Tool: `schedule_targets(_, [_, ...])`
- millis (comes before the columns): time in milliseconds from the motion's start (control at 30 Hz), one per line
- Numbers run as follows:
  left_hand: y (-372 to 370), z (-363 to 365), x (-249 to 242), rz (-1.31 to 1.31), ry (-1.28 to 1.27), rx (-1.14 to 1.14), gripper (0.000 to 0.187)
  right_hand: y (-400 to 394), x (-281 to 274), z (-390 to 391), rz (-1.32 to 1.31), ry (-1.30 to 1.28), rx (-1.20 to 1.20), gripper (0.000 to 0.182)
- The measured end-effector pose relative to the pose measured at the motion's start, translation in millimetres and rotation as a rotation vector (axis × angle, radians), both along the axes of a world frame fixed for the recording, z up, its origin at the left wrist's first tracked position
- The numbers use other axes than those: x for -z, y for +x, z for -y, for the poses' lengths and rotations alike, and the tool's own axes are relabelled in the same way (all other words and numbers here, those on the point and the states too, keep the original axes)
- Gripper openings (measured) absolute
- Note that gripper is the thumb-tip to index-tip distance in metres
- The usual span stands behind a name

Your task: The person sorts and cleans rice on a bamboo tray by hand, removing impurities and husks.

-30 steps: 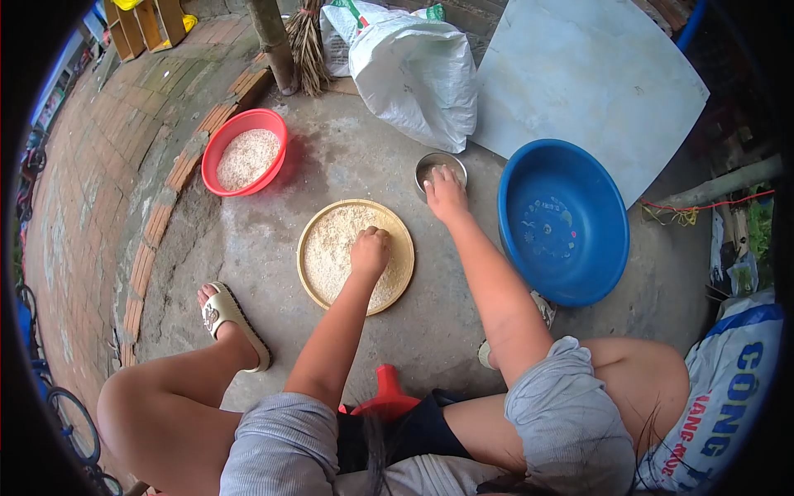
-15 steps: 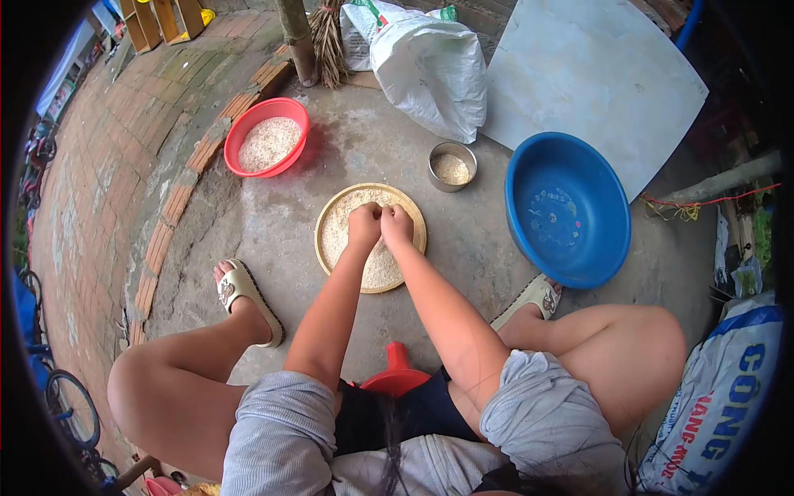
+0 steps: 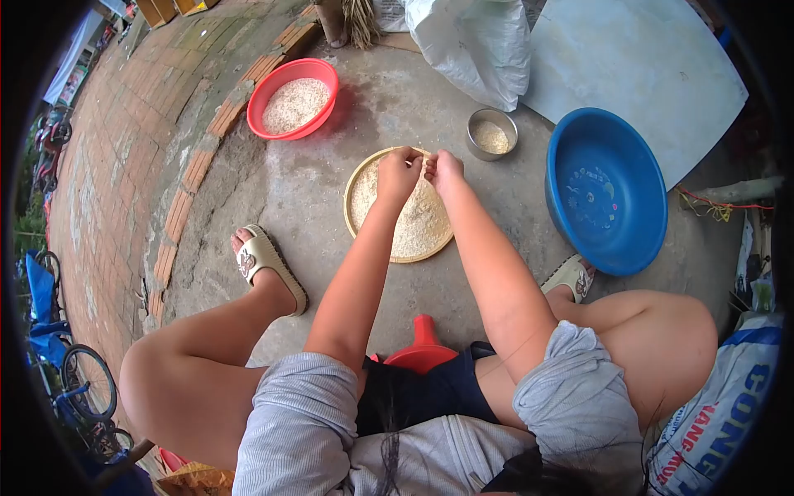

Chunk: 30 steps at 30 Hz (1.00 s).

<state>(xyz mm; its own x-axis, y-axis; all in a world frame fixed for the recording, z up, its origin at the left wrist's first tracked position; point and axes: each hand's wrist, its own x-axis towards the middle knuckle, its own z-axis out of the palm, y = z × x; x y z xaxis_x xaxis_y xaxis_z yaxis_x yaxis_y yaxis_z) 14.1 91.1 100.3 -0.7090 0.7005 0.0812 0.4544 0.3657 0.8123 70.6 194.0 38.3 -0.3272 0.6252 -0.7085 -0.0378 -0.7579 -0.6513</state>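
A round woven tray (image 3: pixel 354 217) of pale grain (image 3: pixel 413 227) lies on the ground in front of me. My left hand (image 3: pixel 400 172) is over the tray's far part, its fingers curled and pinched together. Close beside it on the right is my right hand (image 3: pixel 444 171), also with bent, pinched fingers, near the tray's far right rim. A small gap shows between the hands. Whatever the fingertips hold is too small to make out. Beyond the tray to the right, a metal bowl (image 3: pixel 491 134) contains some grain.
A red basin (image 3: pixel 331 106) of grain stands at the far left, an empty blue basin (image 3: pixel 608 190) at the right. White sacks (image 3: pixel 475 41) and a flat grey board (image 3: pixel 637 74) are at the back. A red stool (image 3: pixel 423 355) is between my legs.
The view has shifted, so the tray and basins appear farther right or higher. My hands, touching before, have moved slightly apart and sit nearer the tray's far rim.
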Motion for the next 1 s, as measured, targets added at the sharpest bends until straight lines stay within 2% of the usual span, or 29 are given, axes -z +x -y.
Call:
schedule_targets(100, [-15,-2,18,0.068,-0.061,-0.017,0.016,12,-9,-46,0.184,0.209,0.035,0.029])
schedule_targets(167, [-22,-3,31,0.076,-0.085,-0.03,0.015,21,-29,-70,0.398,0.525,0.019,0.035])
schedule_targets(233, [-27,-5,44,0.086,-0.108,-0.045,0.015,28,-10,-111,0.718,0.913,-0.066,0.037])
schedule_targets(300, [-28,-8,57,0.064,-0.113,-0.092,0.015,40,-28,-125,0.786,1.078,-0.28,0.04])
schedule_targets(333, [-26,-9,63,0.047,-0.118,-0.091,0.013,41,-23,-138,0.885,1.12,-0.629,0.039])
schedule_targets(367, [-22,-12,70,0.073,-0.127,-0.102,0.013,47,-15,-133,0.897,1.113,-0.657,0.039])
schedule_targets(433, [-17,-16,81,-0.089,-0.166,-0.118,0.014,53,-7,-112,1.161,1.578,-0.631,0.04])
schedule_targets(467, [-13,-19,84,-0.069,-0.163,-0.121,0.015,50,6,-110,1.155,1.612,-0.526,0.037])
schedule_targets(500, [-9,-21,86,-0.059,-0.171,-0.127,0.015,48,7,-101,1.155,1.609,-0.543,0.037])
schedule_targets(567, [0,-28,89,-0.222,-0.092,-0.083,0.017,48,-3,-67,0.954,1.651,-0.474,0.031])
schedule_targets(633, [11,-37,88,-0.211,-0.092,-0.066,0.017,49,-6,-37,0.872,1.848,-0.598,0.023])
schedule_targets(667, [17,-40,92,-0.211,-0.082,-0.031,0.016,47,2,-26,0.874,1.842,-0.604,0.023])
schedule_targets(733, [26,-45,102,-0.278,-0.034,-0.002,0.017,45,21,-12,0.759,1.71,-0.815,0.016])
schedule_targets(900, [38,-38,105,-0.261,-0.026,0.128,0.015,55,24,-3,0.764,1.568,-0.715,0.012])
schedule_targets(967, [46,-41,103,-0.239,-0.221,0.139,0.009,58,21,-9,0.732,1.496,-0.653,0.012])
schedule_targets(1000, [51,-41,103,-0.265,-0.181,0.099,0.004,58,19,-12,0.711,1.488,-0.631,0.014])
